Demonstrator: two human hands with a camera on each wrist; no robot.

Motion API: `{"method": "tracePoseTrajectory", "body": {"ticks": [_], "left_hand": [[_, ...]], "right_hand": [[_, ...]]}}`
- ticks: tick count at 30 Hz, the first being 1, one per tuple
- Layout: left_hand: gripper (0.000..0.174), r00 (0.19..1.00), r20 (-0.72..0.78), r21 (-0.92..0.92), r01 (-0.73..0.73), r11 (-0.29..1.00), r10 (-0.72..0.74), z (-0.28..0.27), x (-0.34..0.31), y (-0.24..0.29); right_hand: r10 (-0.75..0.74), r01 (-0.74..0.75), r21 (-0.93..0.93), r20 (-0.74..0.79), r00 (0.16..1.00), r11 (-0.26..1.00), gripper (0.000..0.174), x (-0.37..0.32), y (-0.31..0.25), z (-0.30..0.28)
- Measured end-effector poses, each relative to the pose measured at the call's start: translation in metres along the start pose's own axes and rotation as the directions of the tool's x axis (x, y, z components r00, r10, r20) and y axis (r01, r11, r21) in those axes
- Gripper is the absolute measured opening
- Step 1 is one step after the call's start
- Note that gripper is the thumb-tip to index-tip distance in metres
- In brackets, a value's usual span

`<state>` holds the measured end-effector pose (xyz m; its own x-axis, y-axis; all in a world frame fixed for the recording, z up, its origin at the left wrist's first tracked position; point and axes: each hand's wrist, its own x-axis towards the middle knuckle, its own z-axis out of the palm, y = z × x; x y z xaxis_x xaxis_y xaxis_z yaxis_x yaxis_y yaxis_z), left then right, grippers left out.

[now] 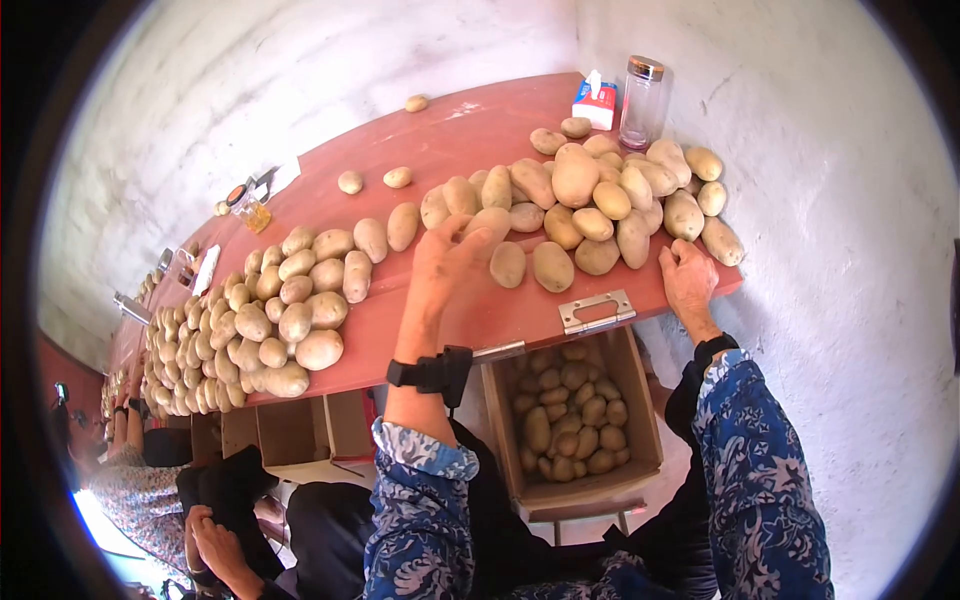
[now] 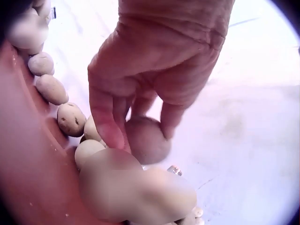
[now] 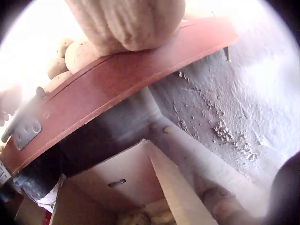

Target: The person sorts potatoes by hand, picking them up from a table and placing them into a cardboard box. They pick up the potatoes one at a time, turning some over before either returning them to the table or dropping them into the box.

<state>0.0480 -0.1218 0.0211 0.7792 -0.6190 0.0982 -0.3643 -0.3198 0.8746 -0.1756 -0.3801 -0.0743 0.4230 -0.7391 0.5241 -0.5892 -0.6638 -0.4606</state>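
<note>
My left hand [image 1: 440, 268] is over the red table [image 1: 380, 300], its fingers and thumb round a potato [image 1: 490, 226]. The left wrist view shows that potato [image 2: 149, 140] pinched between the fingertips of my left hand [image 2: 150, 65], with other potatoes just below. At the table's front right edge my right hand [image 1: 690, 283] rests close beside the potato heap [image 1: 600, 200], its fingers loosely bent. From the right wrist, the heel of my right hand [image 3: 136, 28] appears at the table edge [image 3: 117, 79]; its fingers are hidden there.
A cardboard box [image 1: 505, 440] with potatoes stands under the table edge. Metal hinges [image 1: 597, 312] sit on that edge. A larger potato pile [image 1: 250, 330] spreads leftward. Behind the heap are a glass jar [image 1: 643, 105] and tissue pack [image 1: 595, 102]. Another person's hands [image 1: 220, 550] are at lower left.
</note>
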Motion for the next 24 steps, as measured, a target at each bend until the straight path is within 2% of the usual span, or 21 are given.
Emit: {"method": "tracePoseTrajectory", "body": {"ticks": [2, 3, 4, 6, 7, 8, 10, 11, 12, 14, 16, 17, 18, 19, 20, 21, 22, 24], "left_hand": [[0.04, 0.96, 0.276, -0.078, -0.017, 0.997, 0.038, -0.011, -0.004, 0.001], [0.04, 0.96, 0.278, -0.075, -0.017, 0.997, 0.037, -0.008, -0.008, -0.007], [0.039, 0.913, 0.402, -0.1, -0.038, 0.994, 0.075, -0.003, -0.014, -0.022], [0.039, 0.848, 0.519, -0.128, -0.051, 0.991, 0.11, 0.002, -0.027, -0.018], [0.039, 0.694, 0.719, -0.069, 0.001, 0.998, 0.049, 0.008, -0.038, 0.009], [0.038, 0.495, 0.869, 0.001, 0.036, 0.999, -0.019, 0.017, -0.047, 0.025], [0.039, 0.397, 0.918, 0.012, 0.025, 1.0, -0.021, 0.037, -0.061, 0.021], [0.04, 0.349, 0.937, 0.047, -0.051, 0.998, -0.026, 0.047, -0.067, 0.021], [0.04, 0.35, 0.936, 0.049, -0.049, 0.998, -0.028, 0.056, -0.072, 0.018], [0.041, 0.293, 0.956, 0.045, -0.217, 0.975, 0.021, 0.071, -0.081, 0.015], [0.04, 0.304, 0.953, 0.091, -0.274, 0.957, -0.003, 0.08, -0.086, 0.007], [0.037, 0.346, 0.925, 0.012, -0.447, 0.895, 0.16, 0.089, -0.086, -0.013], [0.035, 0.353, 0.878, -0.048, -0.608, 0.792, 0.324, 0.088, -0.087, -0.008], [0.035, 0.35, 0.879, -0.049, -0.609, 0.792, 0.324, 0.087, -0.086, -0.002], [0.032, 0.352, 0.929, 0.053, -0.431, 0.901, 0.114, 0.085, -0.084, 0.004], [0.03, 0.309, 0.946, 0.177, -0.242, 0.954, -0.097, 0.081, -0.083, 0.015], [0.03, 0.307, 0.946, 0.179, -0.243, 0.953, -0.099, 0.079, -0.081, 0.016], [0.027, 0.295, 0.952, 0.109, -0.074, 0.991, -0.083, 0.075, -0.078, 0.019]], "right_hand": [[-0.013, 0.013, 0.005, -0.008, 1.0, 1.0, 0.025, 0.0, 0.001, 0.001], [-0.01, 0.01, 0.007, -0.008, 1.0, 1.0, 0.025, 0.0, 0.001, 0.002], [-0.009, 0.009, 0.008, -0.014, 1.0, 1.0, 0.025, 0.001, 0.002, 0.003], [-0.007, 0.007, 0.007, -0.017, 1.0, 1.0, 0.025, 0.0, 0.002, 0.004], [-0.017, 0.017, 0.004, -0.023, 1.0, 1.0, 0.026, 0.0, 0.002, 0.004], [-0.027, 0.027, 0.002, -0.03, 0.999, 1.0, 0.026, 0.0, 0.002, 0.004], [-0.02, 0.02, 0.001, -0.028, 0.999, 1.0, 0.026, 0.001, 0.002, 0.004], [-0.013, 0.013, 0.0, -0.027, 1.0, 1.0, 0.026, 0.001, 0.002, 0.004], [-0.013, 0.013, 0.002, -0.025, 1.0, 1.0, 0.026, 0.001, 0.002, 0.004], [0.018, -0.018, 0.016, -0.003, 1.0, 1.0, 0.026, 0.001, 0.001, 0.003], [0.01, -0.01, 0.022, -0.001, 1.0, 1.0, 0.026, 0.001, 0.001, 0.003], [0.002, -0.002, 0.029, 0.0, 1.0, 1.0, 0.027, 0.001, 0.001, 0.002], [0.005, -0.005, 0.029, -0.001, 1.0, 1.0, 0.027, 0.001, 0.0, 0.002], [0.013, -0.013, 0.026, 0.01, 1.0, 1.0, 0.027, 0.002, 0.0, 0.002], [0.022, -0.022, 0.024, 0.021, 1.0, 0.999, 0.027, 0.002, 0.001, 0.002], [0.026, -0.026, 0.023, 0.022, 0.999, 0.999, 0.027, 0.001, 0.001, 0.003], [0.018, -0.018, 0.019, 0.009, 1.0, 1.0, 0.027, 0.0, 0.001, 0.003], [0.008, -0.008, 0.019, -0.006, 1.0, 1.0, 0.026, 0.001, 0.002, 0.004]]}}
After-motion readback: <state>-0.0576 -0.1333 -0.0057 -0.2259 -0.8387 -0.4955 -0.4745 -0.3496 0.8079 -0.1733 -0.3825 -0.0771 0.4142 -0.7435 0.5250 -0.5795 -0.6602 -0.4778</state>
